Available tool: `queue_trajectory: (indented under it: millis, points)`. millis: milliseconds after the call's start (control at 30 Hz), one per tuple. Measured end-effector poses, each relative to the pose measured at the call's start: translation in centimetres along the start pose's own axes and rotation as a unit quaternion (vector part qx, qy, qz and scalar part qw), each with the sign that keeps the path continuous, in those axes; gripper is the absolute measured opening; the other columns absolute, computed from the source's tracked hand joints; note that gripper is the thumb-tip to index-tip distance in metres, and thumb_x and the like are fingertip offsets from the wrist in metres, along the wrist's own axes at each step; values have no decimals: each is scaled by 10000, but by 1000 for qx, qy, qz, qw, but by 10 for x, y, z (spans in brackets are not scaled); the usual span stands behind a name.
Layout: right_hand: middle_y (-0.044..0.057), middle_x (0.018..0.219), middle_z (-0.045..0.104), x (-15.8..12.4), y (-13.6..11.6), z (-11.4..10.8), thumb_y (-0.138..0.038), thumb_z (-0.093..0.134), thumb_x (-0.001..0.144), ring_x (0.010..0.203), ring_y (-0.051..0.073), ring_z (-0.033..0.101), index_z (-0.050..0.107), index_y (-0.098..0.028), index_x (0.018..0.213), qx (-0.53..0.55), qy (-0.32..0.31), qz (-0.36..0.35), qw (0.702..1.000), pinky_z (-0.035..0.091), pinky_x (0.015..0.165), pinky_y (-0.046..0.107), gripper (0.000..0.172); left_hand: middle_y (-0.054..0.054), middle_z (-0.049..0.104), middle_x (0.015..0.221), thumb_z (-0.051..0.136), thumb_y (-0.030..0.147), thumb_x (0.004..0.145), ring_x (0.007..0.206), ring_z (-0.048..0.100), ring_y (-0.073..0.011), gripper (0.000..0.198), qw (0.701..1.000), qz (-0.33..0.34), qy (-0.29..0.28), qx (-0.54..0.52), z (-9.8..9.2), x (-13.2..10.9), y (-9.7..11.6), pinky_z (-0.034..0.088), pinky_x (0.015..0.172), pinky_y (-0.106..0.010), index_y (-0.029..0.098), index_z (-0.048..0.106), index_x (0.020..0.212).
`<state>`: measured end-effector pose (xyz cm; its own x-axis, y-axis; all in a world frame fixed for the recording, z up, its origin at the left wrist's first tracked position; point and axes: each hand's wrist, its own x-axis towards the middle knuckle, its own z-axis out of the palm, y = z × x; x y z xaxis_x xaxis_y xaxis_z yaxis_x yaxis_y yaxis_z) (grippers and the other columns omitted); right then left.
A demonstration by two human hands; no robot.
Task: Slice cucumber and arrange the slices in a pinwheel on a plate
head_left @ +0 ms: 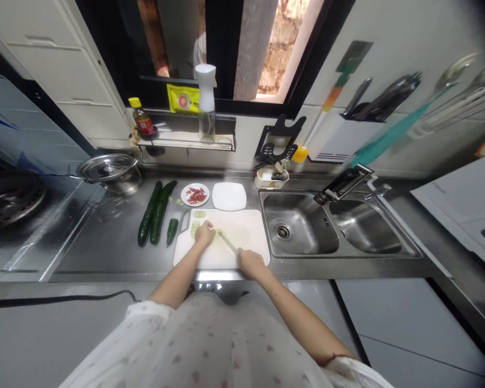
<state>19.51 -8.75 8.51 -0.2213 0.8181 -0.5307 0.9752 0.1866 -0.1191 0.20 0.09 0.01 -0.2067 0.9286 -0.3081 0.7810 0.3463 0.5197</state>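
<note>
A white cutting board (pixel 242 221) lies on the counter in front of me. My right hand (pixel 251 264) is wrapped round the handle of a knife (pixel 228 243), whose blade points up and left across the board. Over the left half of the board, my left hand (pixel 205 234) is closed with fingertips pressed together near the knife's tip; what they pinch is too small to tell. Thin cucumber slices (pixel 200 214) lie at the board's upper left, and more sit beside my left hand, partly hidden by it. A pale green bit shows by the blade tip.
Two whole cucumbers (pixel 159 210) and a cut cucumber piece (pixel 172 230) lie left of the board. Behind it stand a plate of chopped red pieces (pixel 195 195) and a white square plate (pixel 229 196). A double sink (pixel 301 249) is at right, a lidded pot (pixel 117 175) at left.
</note>
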Motion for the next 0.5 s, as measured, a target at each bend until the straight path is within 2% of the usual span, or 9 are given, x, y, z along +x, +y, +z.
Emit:
queue_trajectory:
  millis: [500]
  points:
    - [164, 1017, 678, 5, -7, -7, -179, 321, 931, 946, 245, 655, 564, -145, 1136, 8, -3, 10, 1000, 463, 749, 336, 320, -44, 689, 858, 589, 262, 792, 845, 646, -205, 209, 1000, 7, 7, 6, 1, -2, 0, 426, 739, -263, 219, 591, 997]
